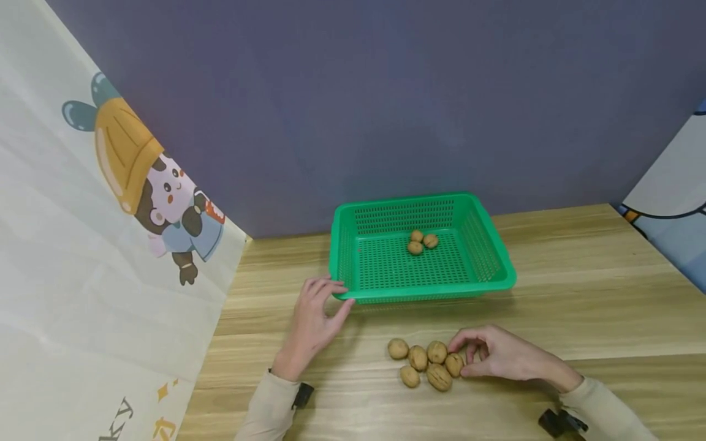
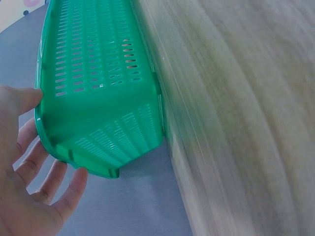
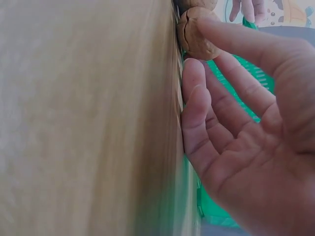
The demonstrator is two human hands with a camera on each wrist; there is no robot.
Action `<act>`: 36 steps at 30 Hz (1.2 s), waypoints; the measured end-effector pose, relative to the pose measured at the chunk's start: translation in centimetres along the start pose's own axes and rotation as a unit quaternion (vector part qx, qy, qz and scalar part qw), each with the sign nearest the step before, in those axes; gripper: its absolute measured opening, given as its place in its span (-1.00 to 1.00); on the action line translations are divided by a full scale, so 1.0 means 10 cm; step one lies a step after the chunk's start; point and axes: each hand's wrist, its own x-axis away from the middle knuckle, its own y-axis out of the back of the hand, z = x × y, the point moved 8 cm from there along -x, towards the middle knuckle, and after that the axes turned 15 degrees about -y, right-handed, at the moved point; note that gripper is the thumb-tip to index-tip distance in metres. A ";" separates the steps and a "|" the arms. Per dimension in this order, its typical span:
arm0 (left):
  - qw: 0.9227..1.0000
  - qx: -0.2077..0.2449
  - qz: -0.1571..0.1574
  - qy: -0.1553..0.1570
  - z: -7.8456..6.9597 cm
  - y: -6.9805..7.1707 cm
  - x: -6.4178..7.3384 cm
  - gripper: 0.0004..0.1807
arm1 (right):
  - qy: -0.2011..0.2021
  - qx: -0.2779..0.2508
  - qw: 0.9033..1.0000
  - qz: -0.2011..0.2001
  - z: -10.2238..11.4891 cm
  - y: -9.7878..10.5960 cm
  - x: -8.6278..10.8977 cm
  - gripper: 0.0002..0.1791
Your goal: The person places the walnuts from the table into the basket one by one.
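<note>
At the near left corner of a green plastic basket (image 1: 425, 291), my left hand (image 1: 314, 318) holds the rim. Its thumb (image 2: 30, 100) lies against the outer edge and the other fingers are spread along the corner. Three walnuts (image 1: 415, 248) sit together on the basket's slatted floor. In front of the basket, several walnuts (image 1: 417, 358) lie grouped on the table. My right hand (image 1: 502, 354) pinches the rightmost walnut (image 3: 194, 37) of that group between thumb and forefinger, low over the wood. This walnut has a dark crack along its seam.
The pale wooden table (image 1: 568, 269) runs back to a dark blue-grey wall panel (image 1: 386, 110). A white cloth with a cartoon figure (image 1: 165, 196) borders the left side. Another printed panel (image 1: 675, 177) stands at the right edge. Dark wrist straps (image 1: 302, 395) sit over light sleeves.
</note>
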 end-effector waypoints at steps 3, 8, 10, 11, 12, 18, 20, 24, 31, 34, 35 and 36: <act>1.000 0.001 -0.002 -0.002 0.00 0.00 0.00 -0.75 | 0.003 0.000 1.000 0.002 0.01 0.00 0.00 -0.65; 1.000 -0.001 -0.006 -0.008 -0.01 0.01 0.00 -0.76 | 0.001 -0.016 1.000 0.018 0.01 0.03 0.02 -0.65; 1.000 -0.002 -0.006 -0.009 -0.01 0.01 0.00 -0.76 | 0.005 -0.020 0.999 0.026 0.04 0.06 0.03 -0.65; 1.000 -0.002 -0.006 -0.008 -0.01 0.01 0.00 -0.76 | 0.009 -0.019 0.999 0.027 0.06 0.08 0.03 -0.66; 1.000 -0.001 -0.006 -0.007 -0.01 0.01 0.00 -0.76 | 0.013 -0.019 0.999 0.029 0.09 0.11 0.03 -0.66; 1.000 0.003 0.001 0.000 0.01 -0.01 0.00 -0.75 | 0.040 -0.023 0.998 0.040 0.41 0.30 0.07 -0.67; 1.000 0.004 0.004 0.001 0.01 -0.02 0.01 -0.75 | 0.048 -0.021 0.998 0.039 0.56 0.39 0.08 -0.66; 1.000 0.004 0.001 0.003 0.00 -0.01 0.00 -0.75 | 0.058 0.002 0.998 0.025 0.86 0.62 0.10 -0.66; 1.000 -0.003 0.008 0.006 0.01 -0.03 -0.01 -0.75 | 0.067 0.052 0.996 -0.029 1.26 1.14 0.10 -0.66; 1.000 -0.003 0.009 0.006 0.01 -0.03 0.00 -0.75 | 0.059 0.066 0.995 -0.051 1.40 1.32 0.05 -0.66; 1.000 -0.004 0.007 0.005 0.01 -0.02 0.00 -0.75 | 0.052 0.070 0.995 -0.057 1.44 1.37 0.01 -0.66; 1.000 -0.005 0.005 0.004 0.01 -0.01 0.00 -0.75 | 0.044 0.074 0.994 -0.061 1.49 1.41 -0.03 -0.66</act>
